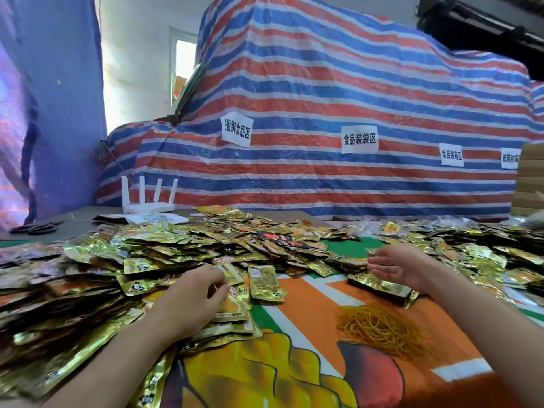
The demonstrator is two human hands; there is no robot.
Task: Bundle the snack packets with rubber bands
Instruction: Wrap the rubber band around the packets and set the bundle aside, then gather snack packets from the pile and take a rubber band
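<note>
The snack packets [164,254] are flat, crinkled pouches of glossy gold foil, too many for us to count, heaped across the tabletop [297,293], which carries a printed cloth in orange, green and white. We see one loose tangle of thin tan rubber bands [379,328] on the cloth, beside the right forearm. The left hand [191,295] rests on the heap's near edge, fingers curled; we cannot tell whether it grips a packet. The right hand [394,266] is spread, holding nothing, just above a small stack of packets [379,285]. Behind stand one white router [148,206] with four antennas and a striped tarp [323,83] bearing four paper labels [359,139].
</note>
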